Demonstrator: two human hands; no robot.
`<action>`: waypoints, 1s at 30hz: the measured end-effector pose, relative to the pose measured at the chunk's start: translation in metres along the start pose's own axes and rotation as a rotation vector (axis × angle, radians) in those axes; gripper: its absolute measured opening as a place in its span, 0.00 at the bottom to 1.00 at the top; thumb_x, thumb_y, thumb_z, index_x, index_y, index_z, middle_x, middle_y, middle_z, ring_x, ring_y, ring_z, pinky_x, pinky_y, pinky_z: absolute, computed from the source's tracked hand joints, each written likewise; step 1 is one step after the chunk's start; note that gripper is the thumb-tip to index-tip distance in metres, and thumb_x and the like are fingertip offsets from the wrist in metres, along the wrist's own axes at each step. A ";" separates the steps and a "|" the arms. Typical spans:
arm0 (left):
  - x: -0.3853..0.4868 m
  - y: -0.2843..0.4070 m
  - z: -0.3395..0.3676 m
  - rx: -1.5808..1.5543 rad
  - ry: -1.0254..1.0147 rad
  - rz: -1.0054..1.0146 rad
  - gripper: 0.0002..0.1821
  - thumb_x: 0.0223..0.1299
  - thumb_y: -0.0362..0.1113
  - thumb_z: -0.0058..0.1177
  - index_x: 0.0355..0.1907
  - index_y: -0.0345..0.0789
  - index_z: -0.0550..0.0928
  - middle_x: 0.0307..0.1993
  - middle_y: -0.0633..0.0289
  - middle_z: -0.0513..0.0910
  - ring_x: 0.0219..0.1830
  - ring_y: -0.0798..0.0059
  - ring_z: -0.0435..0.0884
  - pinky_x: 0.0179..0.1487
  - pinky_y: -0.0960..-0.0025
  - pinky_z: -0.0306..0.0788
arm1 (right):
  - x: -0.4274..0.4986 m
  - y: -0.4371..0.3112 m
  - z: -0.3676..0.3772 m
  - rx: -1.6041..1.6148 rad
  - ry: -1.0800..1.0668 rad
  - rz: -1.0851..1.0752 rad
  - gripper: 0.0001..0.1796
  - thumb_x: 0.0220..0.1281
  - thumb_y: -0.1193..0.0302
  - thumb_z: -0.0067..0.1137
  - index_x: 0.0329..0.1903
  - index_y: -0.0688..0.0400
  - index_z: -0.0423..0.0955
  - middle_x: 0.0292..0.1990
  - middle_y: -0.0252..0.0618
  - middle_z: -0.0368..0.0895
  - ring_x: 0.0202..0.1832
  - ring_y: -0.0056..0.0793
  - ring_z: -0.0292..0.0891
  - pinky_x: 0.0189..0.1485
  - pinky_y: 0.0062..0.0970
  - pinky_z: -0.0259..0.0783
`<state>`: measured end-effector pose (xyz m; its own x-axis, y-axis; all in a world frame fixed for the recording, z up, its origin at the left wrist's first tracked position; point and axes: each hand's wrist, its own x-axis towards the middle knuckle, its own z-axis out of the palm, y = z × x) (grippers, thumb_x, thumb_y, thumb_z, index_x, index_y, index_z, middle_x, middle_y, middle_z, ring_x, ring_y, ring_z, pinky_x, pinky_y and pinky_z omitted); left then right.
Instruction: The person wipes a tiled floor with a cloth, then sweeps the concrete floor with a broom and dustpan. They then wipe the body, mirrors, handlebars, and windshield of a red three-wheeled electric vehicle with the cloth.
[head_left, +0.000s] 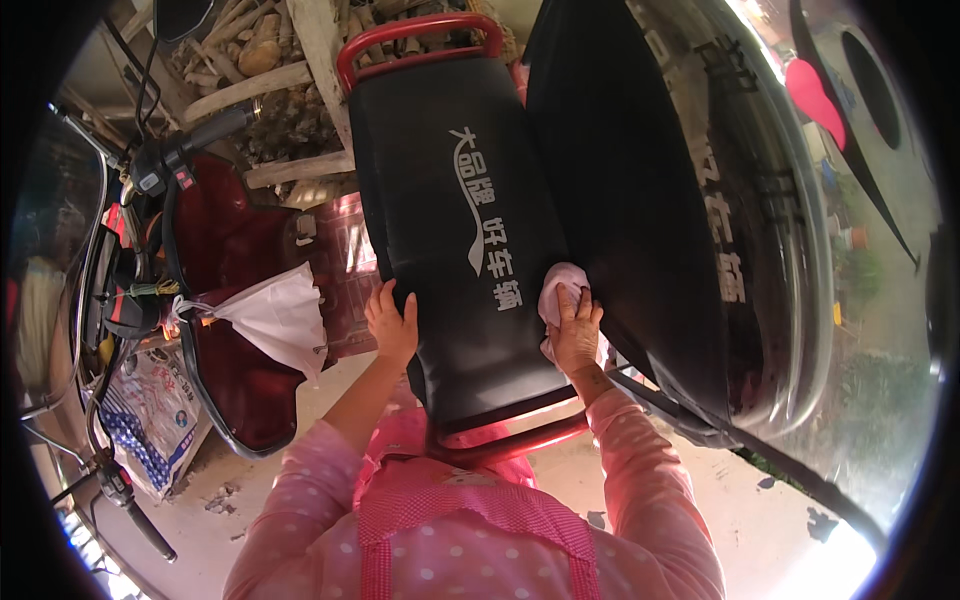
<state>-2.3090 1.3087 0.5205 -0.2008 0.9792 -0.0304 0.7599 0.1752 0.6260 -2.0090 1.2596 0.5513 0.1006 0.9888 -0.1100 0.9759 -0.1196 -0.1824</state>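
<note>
A black padded vehicle seat (450, 225) with white lettering lies in front of me, with a red metal rail (420, 24) at its far end and another at its near end. My left hand (392, 322) rests at the seat's left edge, fingers apart, holding nothing. A crumpled pale pink cloth (564, 289) is under my right hand (576, 326), which presses it against the seat's right edge. Right of the seat stands a black backrest (630, 187), close to my right hand.
Handlebars with a black grip (217, 126) and a dark red front panel (225, 225) stand at the left. A white plastic bag (281, 319) is tied there. Firewood (262, 49) lies behind a wooden frame. Clear plastic sheeting (862, 315) hangs at the right.
</note>
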 end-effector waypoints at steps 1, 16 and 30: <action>-0.001 0.003 0.021 0.070 0.079 -0.113 0.23 0.62 0.45 0.49 0.58 0.39 0.67 0.61 0.54 0.65 0.62 0.54 0.61 0.63 0.56 0.55 | 0.011 -0.001 0.004 -0.005 0.022 -0.015 0.47 0.42 0.68 0.66 0.68 0.43 0.53 0.64 0.60 0.51 0.60 0.61 0.51 0.63 0.46 0.55; -0.007 0.016 0.053 0.125 0.291 -0.085 0.29 0.56 0.39 0.51 0.60 0.32 0.64 0.60 0.39 0.61 0.59 0.41 0.61 0.61 0.46 0.56 | 0.364 -0.100 0.000 -0.107 0.334 -0.167 0.38 0.47 0.63 0.65 0.63 0.39 0.61 0.61 0.53 0.60 0.62 0.53 0.57 0.57 0.42 0.64; -0.006 0.014 0.050 0.085 0.259 -0.122 0.31 0.53 0.39 0.53 0.60 0.34 0.63 0.61 0.41 0.59 0.59 0.42 0.60 0.60 0.46 0.55 | 0.310 -0.305 0.059 0.247 0.147 -1.423 0.08 0.49 0.70 0.53 0.34 0.46 0.77 0.36 0.34 0.77 0.42 0.36 0.73 0.40 0.37 0.71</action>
<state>-2.2667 1.3101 0.4903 -0.4367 0.8934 0.1054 0.7673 0.3087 0.5621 -2.2864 1.5976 0.5154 -0.8728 0.2789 0.4006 0.2083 0.9550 -0.2111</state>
